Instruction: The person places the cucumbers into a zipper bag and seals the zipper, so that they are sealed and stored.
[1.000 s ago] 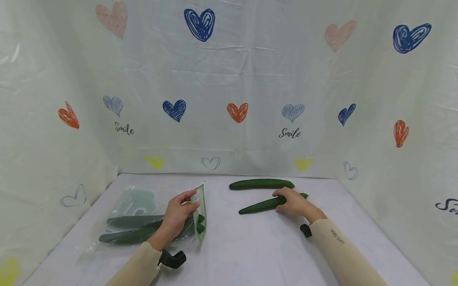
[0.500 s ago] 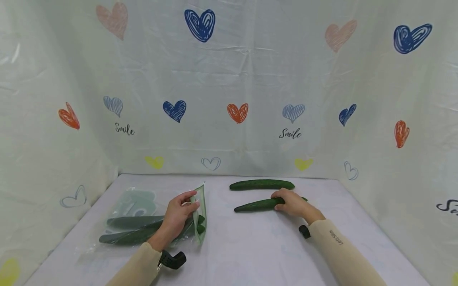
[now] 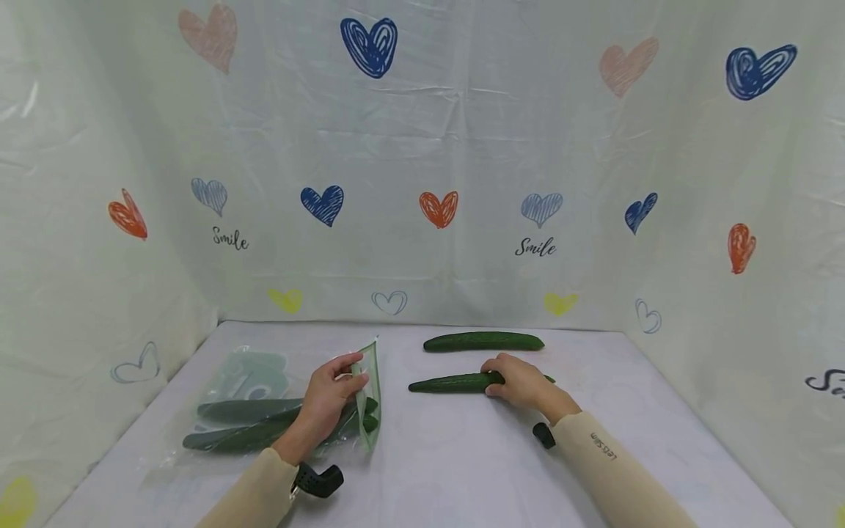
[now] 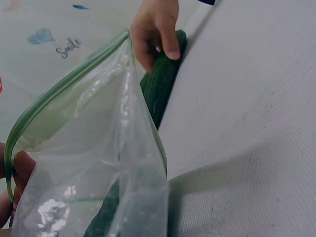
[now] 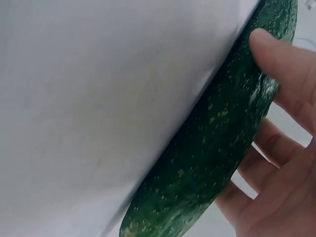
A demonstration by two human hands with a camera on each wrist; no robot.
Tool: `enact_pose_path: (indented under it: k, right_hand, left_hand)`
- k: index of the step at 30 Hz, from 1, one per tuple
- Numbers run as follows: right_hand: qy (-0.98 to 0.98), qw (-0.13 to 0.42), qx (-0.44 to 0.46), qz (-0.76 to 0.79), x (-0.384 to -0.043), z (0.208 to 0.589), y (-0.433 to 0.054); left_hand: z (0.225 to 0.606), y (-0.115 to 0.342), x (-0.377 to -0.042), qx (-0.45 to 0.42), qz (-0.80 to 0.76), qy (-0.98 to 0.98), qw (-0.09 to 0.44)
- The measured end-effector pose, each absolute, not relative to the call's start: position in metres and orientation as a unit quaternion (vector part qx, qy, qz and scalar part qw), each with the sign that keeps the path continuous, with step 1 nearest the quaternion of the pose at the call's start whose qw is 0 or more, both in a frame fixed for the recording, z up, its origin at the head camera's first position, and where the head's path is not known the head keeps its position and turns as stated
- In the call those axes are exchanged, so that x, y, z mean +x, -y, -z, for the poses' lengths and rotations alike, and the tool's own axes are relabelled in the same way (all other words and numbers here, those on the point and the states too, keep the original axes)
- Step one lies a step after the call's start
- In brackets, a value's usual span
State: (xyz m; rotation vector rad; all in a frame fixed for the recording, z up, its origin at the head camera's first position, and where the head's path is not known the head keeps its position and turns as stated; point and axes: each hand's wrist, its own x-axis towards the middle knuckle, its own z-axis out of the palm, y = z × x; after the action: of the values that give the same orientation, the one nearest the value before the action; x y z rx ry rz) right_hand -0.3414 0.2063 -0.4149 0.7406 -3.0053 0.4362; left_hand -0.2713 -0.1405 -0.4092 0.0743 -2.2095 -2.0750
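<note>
My left hand (image 3: pixel 328 397) pinches the green-edged mouth of a clear zip bag (image 3: pixel 370 433), holding it partly open toward the right. Inside the bag, dark cucumbers (image 3: pixel 247 438) lie lengthwise, their ends near the mouth. To the right of the bag, my right hand (image 3: pixel 524 381) grips a cucumber (image 3: pixel 449 383) around its middle, its narrow end pointing at the bag. In the right wrist view the thumb lies on one side of this cucumber (image 5: pixel 202 143) and the fingers on the other. The left wrist view shows the bag's green zip edge (image 4: pixel 64 84) standing in a loop.
One more cucumber (image 3: pixel 483 341) lies behind the held one, near the back of the white-covered table (image 3: pixel 455 469). A curtain printed with hearts (image 3: pixel 422 147) encloses the back and sides. A black wrist device (image 3: pixel 320 480) sits beneath the left wrist.
My right hand has moved left with its cucumber, bringing the narrow end closer to the bag and turning it more level. The left hand and bag have stayed still.
</note>
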Motion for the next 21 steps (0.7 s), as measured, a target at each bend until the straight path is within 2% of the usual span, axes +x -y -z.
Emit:
enact_pose_path:
  k: [10,21]
  right_hand:
    - [0.956,-0.01,0.232,-0.179,-0.341,0.421,-0.224]
    - [0.947,0.011,0.261,-0.188,-0.341,0.419,-0.238]
  left_hand:
    - [0.41,0.139,-0.271,0.024,0.694,0.718,0.05]
    - [0.409,0.141,-0.272,0.023,0.695,0.717,0.051]
